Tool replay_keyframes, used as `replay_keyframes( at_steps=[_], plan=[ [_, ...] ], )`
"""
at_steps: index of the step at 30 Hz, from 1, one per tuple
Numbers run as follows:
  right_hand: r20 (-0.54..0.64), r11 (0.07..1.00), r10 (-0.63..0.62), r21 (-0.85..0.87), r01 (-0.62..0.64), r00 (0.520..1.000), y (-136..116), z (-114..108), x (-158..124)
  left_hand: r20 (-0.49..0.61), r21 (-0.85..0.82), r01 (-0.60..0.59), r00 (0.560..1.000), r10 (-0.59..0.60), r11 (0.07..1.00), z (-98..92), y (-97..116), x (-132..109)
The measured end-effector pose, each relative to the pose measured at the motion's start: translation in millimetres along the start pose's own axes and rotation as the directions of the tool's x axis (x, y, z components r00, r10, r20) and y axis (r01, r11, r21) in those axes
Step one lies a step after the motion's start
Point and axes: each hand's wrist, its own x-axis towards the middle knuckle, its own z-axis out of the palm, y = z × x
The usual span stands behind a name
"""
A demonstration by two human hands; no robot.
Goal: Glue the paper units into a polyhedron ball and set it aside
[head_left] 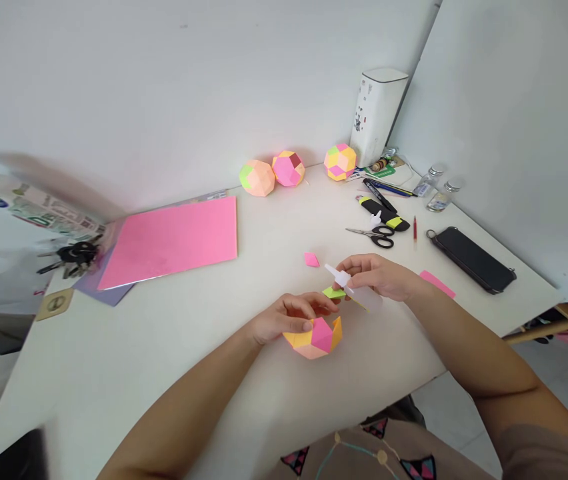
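My left hand [294, 315] grips the rim of a partly built paper ball [314, 339] with pink, orange and peach faces, thumb on its upper edge. In my right hand [377, 275] is a translucent glue bottle [364, 293], its white nozzle pointing up and left. A lime-green paper piece [333, 293] lies just below the nozzle, between the two hands; which fingers touch it I cannot tell. Beyond them, a small pink paper piece [311, 259] rests on the table.
Finished paper balls [257, 178] stand along the wall. A pink paper sheet [174, 240] lies at left. Scissors [381, 237], a box cutter [387, 215], small glass bottles [444, 197] and a black phone [474, 259] are at right. A white bottle [29, 200] leans at far left.
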Motion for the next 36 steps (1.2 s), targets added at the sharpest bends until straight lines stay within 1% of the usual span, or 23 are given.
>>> replay_keyframes(
  at_steps=[4,9,12,16,21,23,26,29,31,32,36],
  plan=[
    [-0.006,0.998,-0.006,-0.062,0.006,1.0,1.8,-1.1,1.2,-0.028,-0.031,0.001,1.0,-0.002,1.0,-0.7,-0.6,-0.6],
    [-0.055,0.995,-0.009,-0.103,0.004,0.998,-0.1,-1.3,0.1,-0.049,-0.029,-0.028,0.998,0.027,0.999,-0.4,-1.6,0.2],
    [-0.074,0.995,0.009,-0.102,-0.016,0.997,-1.4,-1.0,-0.6,-0.05,-0.007,-0.057,0.997,0.056,0.998,0.4,-1.0,1.4],
    [-0.075,0.995,0.022,-0.096,-0.029,0.997,-0.6,-0.2,-0.3,-0.035,-0.012,-0.055,0.998,0.055,0.998,1.5,0.3,1.9],
    [-0.075,0.994,-0.008,-0.105,0.0,0.997,0.1,2.3,0.4,-0.058,-0.013,-0.045,0.997,0.044,0.999,3.3,3.4,1.1],
    [-0.112,0.993,-0.028,-0.121,0.015,0.993,-0.5,3.8,0.4,-0.071,-0.006,-0.036,0.997,0.035,0.999,3.4,3.8,0.9],
    [-0.218,0.99,-0.069,-0.135,0.04,0.973,-1.6,5.0,0.4,-0.101,0.012,-0.046,0.994,0.047,0.999,2.8,2.5,0.9],
    [-0.279,0.983,-0.164,-0.122,0.134,0.946,-2.3,4.3,-0.3,-0.139,0.032,-0.072,0.987,0.076,0.997,2.6,0.6,1.4],
    [-0.256,0.97,-0.231,-0.132,0.202,0.939,-2.1,3.1,-1.2,-0.167,0.041,-0.087,0.982,0.092,0.995,3.2,0.0,1.8],
    [-0.225,0.965,-0.252,-0.135,0.226,0.941,-1.8,2.3,-1.8,-0.181,0.045,-0.096,0.978,0.103,0.994,3.6,0.0,1.9],
    [-0.093,0.955,-0.291,-0.087,0.283,0.952,0.2,-1.5,-4.7,-0.204,0.065,-0.124,0.97,0.135,0.99,5.0,0.7,1.7]
  ],
)
